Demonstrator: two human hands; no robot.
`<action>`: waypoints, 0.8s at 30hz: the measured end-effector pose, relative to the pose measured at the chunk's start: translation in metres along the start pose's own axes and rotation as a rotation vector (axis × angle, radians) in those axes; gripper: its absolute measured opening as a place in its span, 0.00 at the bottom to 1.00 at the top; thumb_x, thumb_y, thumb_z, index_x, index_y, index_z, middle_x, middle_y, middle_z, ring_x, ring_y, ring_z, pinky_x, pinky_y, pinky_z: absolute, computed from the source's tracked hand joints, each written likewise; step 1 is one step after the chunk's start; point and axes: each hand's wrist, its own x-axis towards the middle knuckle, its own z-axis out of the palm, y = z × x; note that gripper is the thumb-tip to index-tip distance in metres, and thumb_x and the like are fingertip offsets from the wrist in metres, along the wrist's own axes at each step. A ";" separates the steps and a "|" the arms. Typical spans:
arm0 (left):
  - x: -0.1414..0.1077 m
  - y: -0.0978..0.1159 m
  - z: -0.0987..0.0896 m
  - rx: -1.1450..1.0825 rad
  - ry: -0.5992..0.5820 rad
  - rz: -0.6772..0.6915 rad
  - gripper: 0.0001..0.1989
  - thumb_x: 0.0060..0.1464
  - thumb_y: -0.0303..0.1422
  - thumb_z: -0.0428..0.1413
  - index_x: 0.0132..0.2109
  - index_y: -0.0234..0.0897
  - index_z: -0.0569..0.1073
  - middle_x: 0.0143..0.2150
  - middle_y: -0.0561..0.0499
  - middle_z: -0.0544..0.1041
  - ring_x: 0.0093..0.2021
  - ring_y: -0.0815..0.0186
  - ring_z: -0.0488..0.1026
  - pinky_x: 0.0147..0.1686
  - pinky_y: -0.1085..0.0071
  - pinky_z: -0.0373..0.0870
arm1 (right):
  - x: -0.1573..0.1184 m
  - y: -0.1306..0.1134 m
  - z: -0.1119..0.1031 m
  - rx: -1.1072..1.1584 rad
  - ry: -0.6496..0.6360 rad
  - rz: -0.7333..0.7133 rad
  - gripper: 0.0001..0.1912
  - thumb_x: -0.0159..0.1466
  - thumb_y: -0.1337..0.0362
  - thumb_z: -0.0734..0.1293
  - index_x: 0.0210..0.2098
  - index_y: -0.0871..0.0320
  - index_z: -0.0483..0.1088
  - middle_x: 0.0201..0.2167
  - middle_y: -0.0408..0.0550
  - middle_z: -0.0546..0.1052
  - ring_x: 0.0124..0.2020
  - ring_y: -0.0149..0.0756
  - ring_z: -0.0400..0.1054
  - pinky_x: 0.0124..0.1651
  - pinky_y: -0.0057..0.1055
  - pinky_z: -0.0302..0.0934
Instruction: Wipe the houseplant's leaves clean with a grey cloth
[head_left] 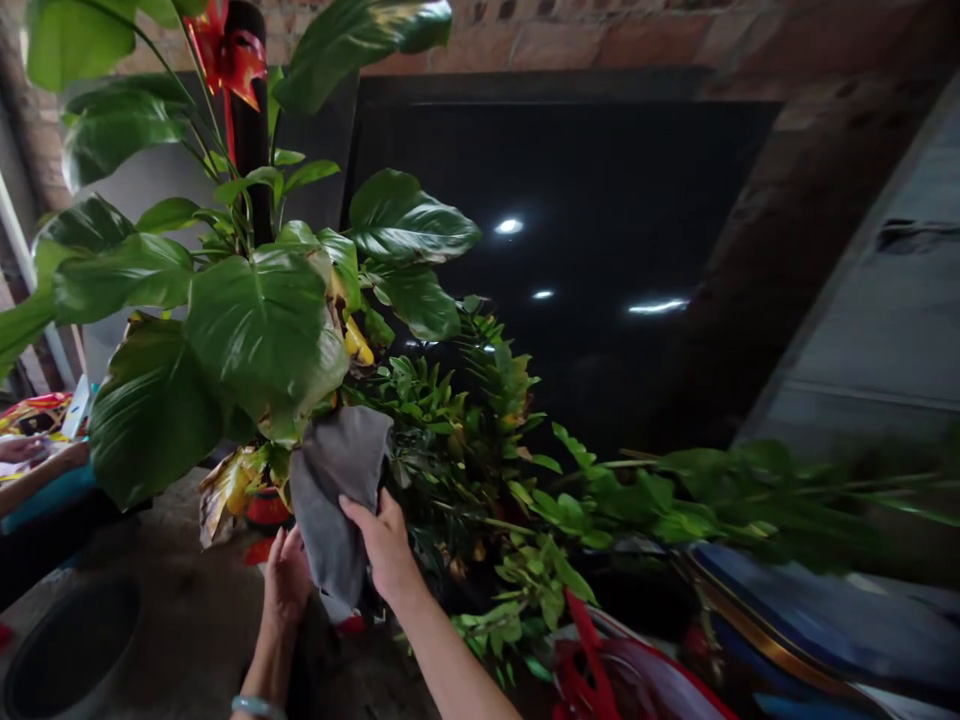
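Note:
A grey cloth (339, 500) hangs below the broad leaves of a tall potted plant (255, 310). My right hand (386, 545) grips the cloth's right side, the thumb lying across its front. Just left of the cloth is my left hand (287, 580), its fingers pointing up and apart, holding nothing that I can see. Part of that hand is hidden by the cloth's edge. Behind the left hand, a red pot (268, 508) shows under the plant. Browned, yellowing leaves (229, 490) droop beside it.
Smaller leafy plants (480, 430) crowd the right, with branches reaching outward. A dark glossy panel (585, 220) leans against the brick wall. A red bag (600, 670) and a blue item (817, 620) lie at lower right. A dark round tub (71, 645) and another person's arm (45, 470) are left.

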 end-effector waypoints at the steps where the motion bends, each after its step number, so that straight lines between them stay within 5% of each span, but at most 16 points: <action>1: 0.000 0.000 0.000 -0.032 0.006 -0.039 0.10 0.53 0.37 0.59 0.37 0.38 0.82 0.35 0.46 0.84 0.51 0.50 0.77 0.58 0.56 0.66 | 0.006 0.007 0.003 0.004 -0.008 0.047 0.19 0.43 0.59 0.74 0.35 0.56 0.76 0.33 0.47 0.83 0.39 0.46 0.75 0.43 0.36 0.65; 4: 0.001 0.000 -0.007 -0.097 0.040 -0.080 0.13 0.54 0.37 0.57 0.44 0.39 0.82 0.37 0.46 0.84 0.51 0.51 0.77 0.59 0.55 0.65 | -0.005 0.036 -0.007 -0.072 -0.023 0.298 0.17 0.42 0.59 0.73 0.31 0.57 0.76 0.29 0.49 0.82 0.36 0.47 0.75 0.39 0.37 0.66; 7: 0.003 0.004 -0.015 -0.105 0.079 -0.039 0.21 0.55 0.41 0.55 0.54 0.41 0.78 0.45 0.44 0.83 0.55 0.49 0.74 0.60 0.54 0.63 | -0.033 0.045 -0.033 -0.137 -0.024 0.364 0.19 0.42 0.60 0.73 0.35 0.57 0.77 0.32 0.49 0.83 0.38 0.48 0.75 0.41 0.37 0.66; 10: 0.005 0.009 -0.021 -0.049 0.130 0.071 0.25 0.56 0.45 0.53 0.58 0.42 0.74 0.54 0.44 0.78 0.57 0.50 0.72 0.60 0.55 0.63 | -0.033 0.019 -0.039 -0.118 -0.009 0.263 0.24 0.42 0.59 0.75 0.39 0.56 0.77 0.35 0.48 0.83 0.40 0.48 0.75 0.42 0.37 0.65; 14: 0.010 0.009 -0.029 0.042 0.159 0.148 0.22 0.58 0.44 0.51 0.55 0.43 0.76 0.55 0.44 0.78 0.59 0.53 0.70 0.59 0.58 0.63 | 0.005 -0.003 -0.009 0.029 0.021 0.034 0.22 0.42 0.57 0.75 0.36 0.56 0.76 0.35 0.47 0.83 0.40 0.46 0.74 0.43 0.36 0.65; 17: 0.015 0.007 -0.036 0.007 0.171 0.125 0.20 0.58 0.40 0.52 0.54 0.42 0.77 0.52 0.45 0.80 0.58 0.52 0.71 0.61 0.56 0.61 | 0.011 0.027 0.003 0.078 0.006 0.201 0.19 0.40 0.58 0.74 0.31 0.57 0.75 0.27 0.48 0.82 0.33 0.45 0.75 0.37 0.36 0.66; 20: 0.016 0.008 -0.041 -0.040 0.184 0.072 0.22 0.57 0.39 0.53 0.57 0.44 0.75 0.52 0.47 0.80 0.59 0.52 0.71 0.63 0.57 0.59 | -0.017 0.067 -0.012 0.006 0.008 0.447 0.16 0.39 0.59 0.73 0.28 0.59 0.76 0.22 0.49 0.80 0.29 0.45 0.74 0.34 0.36 0.66; 24: 0.014 0.011 -0.038 0.034 0.186 0.107 0.27 0.56 0.43 0.53 0.61 0.44 0.70 0.56 0.45 0.77 0.59 0.50 0.70 0.62 0.56 0.60 | -0.046 0.059 -0.035 -0.015 0.016 0.451 0.19 0.40 0.61 0.74 0.33 0.58 0.77 0.29 0.48 0.82 0.35 0.46 0.76 0.39 0.36 0.66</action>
